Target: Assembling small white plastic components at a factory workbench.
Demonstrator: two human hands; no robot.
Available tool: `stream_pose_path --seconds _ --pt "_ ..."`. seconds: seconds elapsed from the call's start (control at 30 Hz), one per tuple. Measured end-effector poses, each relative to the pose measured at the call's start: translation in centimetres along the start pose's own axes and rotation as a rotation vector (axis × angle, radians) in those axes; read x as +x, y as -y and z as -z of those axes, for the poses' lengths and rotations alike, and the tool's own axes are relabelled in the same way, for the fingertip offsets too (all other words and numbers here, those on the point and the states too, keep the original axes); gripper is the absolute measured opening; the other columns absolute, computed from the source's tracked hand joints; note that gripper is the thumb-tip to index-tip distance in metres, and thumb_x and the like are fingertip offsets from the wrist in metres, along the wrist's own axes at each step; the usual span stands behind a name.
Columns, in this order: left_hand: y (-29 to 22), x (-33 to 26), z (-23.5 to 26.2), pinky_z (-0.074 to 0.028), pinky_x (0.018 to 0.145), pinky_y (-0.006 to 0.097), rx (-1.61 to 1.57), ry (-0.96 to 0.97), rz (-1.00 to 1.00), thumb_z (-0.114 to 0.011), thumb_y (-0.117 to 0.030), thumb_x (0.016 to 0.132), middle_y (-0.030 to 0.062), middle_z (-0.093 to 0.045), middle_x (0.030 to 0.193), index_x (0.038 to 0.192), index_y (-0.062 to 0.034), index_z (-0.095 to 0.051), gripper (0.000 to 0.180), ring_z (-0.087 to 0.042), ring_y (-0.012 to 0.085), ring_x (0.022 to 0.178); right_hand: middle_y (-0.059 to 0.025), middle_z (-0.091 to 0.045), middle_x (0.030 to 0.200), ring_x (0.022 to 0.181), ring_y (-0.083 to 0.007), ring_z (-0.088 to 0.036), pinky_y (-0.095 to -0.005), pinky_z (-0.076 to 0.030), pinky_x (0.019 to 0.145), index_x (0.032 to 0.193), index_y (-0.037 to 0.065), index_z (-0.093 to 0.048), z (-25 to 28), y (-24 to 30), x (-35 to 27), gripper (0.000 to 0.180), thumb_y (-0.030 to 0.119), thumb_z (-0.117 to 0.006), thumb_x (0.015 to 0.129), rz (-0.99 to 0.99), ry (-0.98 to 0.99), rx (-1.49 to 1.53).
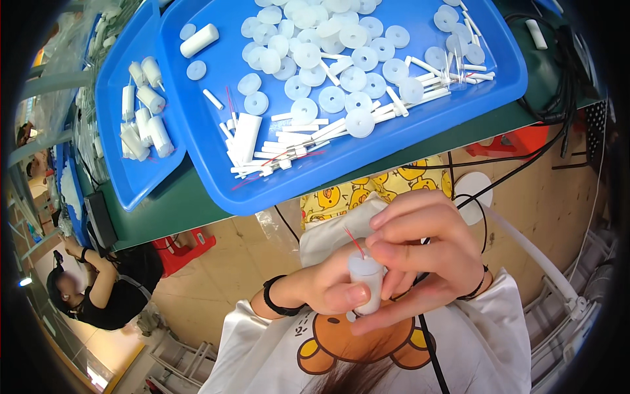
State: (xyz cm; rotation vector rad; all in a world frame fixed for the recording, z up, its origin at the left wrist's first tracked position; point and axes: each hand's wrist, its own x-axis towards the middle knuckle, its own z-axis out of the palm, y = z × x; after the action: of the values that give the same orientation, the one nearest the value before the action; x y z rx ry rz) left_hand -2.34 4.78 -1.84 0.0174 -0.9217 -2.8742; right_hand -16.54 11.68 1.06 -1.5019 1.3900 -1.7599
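Above my lap, my left hand grips a small white cylinder with its thumb across the front. A translucent cap sits on the cylinder's upper end, and thin red wires stick out from it. Around the same cylinder from the right comes my right hand, its fingertips by the capped end and its thumb under the lower end. Part of the contact is hidden behind the fingers. Beyond my hands, a large blue tray holds many translucent discs, thin white tubes and a thicker white tube.
A second blue tray on the left holds several finished-looking white cylinders with red wires. Both trays stand on a green table. Black cables run along the right. Another person sits at the far left.
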Motion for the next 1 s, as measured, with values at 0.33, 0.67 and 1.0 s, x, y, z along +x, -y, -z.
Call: stream_pose_path --seconds 0.33,0.67,1.0 --pt "0.6 0.1 -0.3 -0.039 0.067 0.028 -0.041 -0.1 -0.036 -0.042 -0.05 0.088 0.0068 -0.05 0.083 0.08 -0.0042 -0.047 0.047 -0.048 0.0163 0.075 -0.0099 -0.055 0.088 0.07 -0.0219 -0.057 -0.0294 -0.046 0.058 0.091 -0.003 -0.061 -1.0 -0.4 0.1 0.046 0.01 -0.085 0.054 -0.007 -0.084 0.071" --pt "0.4 -0.3 0.9 -0.039 0.067 0.028 0.065 -0.077 0.061 -0.04 -0.051 0.089 0.0061 -0.049 0.083 0.081 -0.0041 -0.048 0.049 -0.047 0.0155 0.075 -0.0103 -0.055 0.089 0.074 -0.024 -0.058 -0.0311 -0.047 0.059 0.088 -0.002 -0.06 -1.0 -1.3 0.2 0.05 0.015 -0.089 0.051 0.031 -0.06 0.037" --pt "-1.4 1.0 0.8 -0.038 0.07 0.027 0.07 -0.056 0.029 -0.044 -0.046 0.09 0.0072 -0.048 0.092 0.1 -0.0032 -0.044 0.044 -0.046 0.0144 0.081 -0.0124 -0.057 0.096 0.082 -0.0257 -0.059 -0.0335 -0.047 0.066 0.104 -0.001 -0.061 -0.5 -0.6 0.9 0.056 0.015 -0.087 0.057 -0.092 -0.06 0.001"
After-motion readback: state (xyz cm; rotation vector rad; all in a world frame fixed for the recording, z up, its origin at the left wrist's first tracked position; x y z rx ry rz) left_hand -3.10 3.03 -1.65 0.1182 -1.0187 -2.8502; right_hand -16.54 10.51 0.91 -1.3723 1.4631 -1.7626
